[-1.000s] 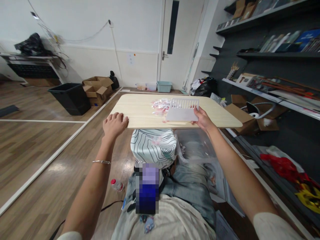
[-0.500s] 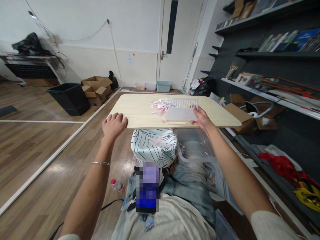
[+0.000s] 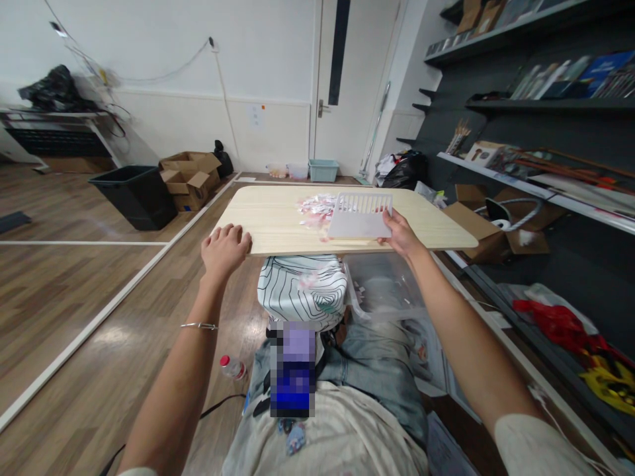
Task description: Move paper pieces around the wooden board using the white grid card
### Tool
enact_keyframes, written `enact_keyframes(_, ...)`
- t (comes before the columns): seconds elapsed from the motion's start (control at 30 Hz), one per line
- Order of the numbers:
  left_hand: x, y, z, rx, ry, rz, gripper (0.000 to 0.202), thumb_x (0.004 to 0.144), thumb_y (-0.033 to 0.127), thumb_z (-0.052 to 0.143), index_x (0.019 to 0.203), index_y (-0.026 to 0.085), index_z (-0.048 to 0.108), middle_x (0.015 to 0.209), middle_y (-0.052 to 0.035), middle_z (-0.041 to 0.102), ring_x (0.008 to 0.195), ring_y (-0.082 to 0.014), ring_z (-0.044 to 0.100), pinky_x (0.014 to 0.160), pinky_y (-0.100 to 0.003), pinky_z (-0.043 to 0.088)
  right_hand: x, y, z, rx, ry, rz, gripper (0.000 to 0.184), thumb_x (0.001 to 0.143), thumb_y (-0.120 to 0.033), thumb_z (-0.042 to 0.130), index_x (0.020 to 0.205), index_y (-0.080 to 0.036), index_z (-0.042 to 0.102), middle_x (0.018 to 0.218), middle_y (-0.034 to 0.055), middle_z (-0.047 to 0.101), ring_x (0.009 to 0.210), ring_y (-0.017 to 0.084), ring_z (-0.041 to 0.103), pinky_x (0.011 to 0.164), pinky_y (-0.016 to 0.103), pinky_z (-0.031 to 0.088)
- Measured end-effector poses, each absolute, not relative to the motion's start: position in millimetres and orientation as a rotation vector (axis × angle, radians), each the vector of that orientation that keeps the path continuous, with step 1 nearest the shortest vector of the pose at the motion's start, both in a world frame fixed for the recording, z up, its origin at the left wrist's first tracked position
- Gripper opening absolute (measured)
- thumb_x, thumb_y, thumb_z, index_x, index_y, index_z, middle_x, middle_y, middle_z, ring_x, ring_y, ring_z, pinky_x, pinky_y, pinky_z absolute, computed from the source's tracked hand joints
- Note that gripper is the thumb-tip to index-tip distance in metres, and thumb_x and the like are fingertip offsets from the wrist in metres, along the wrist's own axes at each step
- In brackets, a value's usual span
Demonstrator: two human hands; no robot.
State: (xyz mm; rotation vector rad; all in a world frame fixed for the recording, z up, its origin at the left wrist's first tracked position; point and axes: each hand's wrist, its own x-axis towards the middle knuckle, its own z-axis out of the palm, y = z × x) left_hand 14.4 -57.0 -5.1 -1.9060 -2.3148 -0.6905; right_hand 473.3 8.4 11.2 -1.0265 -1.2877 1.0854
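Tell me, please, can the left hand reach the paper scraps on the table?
Probably yes: the left hand rests on the table edge, with bare tabletop between it and the paper scraps.

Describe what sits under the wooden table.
Under the table show a line-patterned white object and a clear plastic bin. Their far parts and any legs are covered by the top.

Storeroom-like workroom: dark wall shelves (image 3: 536, 106) with supplies, cardboard boxes (image 3: 191, 173), black bin (image 3: 133, 195).
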Motion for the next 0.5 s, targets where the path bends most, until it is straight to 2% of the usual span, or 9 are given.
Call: enact_keyframes(0.5, 14.5, -56.3, -7.6, -1.910, -2.302, -0.707, 0.056, 0.111, 0.048, 0.038, 0.147, 0.028, 0.075, 0.169, -0.0125, 0.066, 0.160, -0.0367, 0.051, 0.130, -0.059, 0.040, 473.9, 6.9, 12.4, -1.032, -1.274, 1.085, 0.051, 0.089, -0.069, 0.089, 0.114, -0.031, 0.066, 0.099, 0.0011, 0.074, 0.079, 0.019, 0.069, 0.045, 0.020, 0.052)
